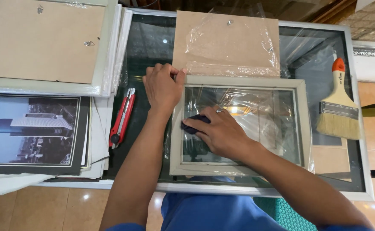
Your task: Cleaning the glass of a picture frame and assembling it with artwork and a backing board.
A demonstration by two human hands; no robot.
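While the left hand [162, 87] pins the top left corner of the frame [241, 81] with its fingers curled over the edge, the right hand [222, 133] lies on the glass [260, 124] with a small dark cloth [194, 123] pinched under its fingertips. So both hands are closed: the left on the frame's corner, the right on the cloth. The frame lies flat, on the near middle of a glass-topped table [358, 179], with loose clear wrap around it and a brown backing board [226, 40] just beyond its far edge.

I judge the frame light but stiff, and its pane brittle and slick (a hard push in the middle could crack it). The pale moulding is the safe place to take hold, at a corner or along two opposite rails, never by the pane. The wrap looks slippery and may let the frame slide on the tabletop.

Left of the frame lies a red knife [122, 116], beside a stack of prints [31, 128] and another frame turned face down [46, 47]. A brush [338, 113] lies to the right.
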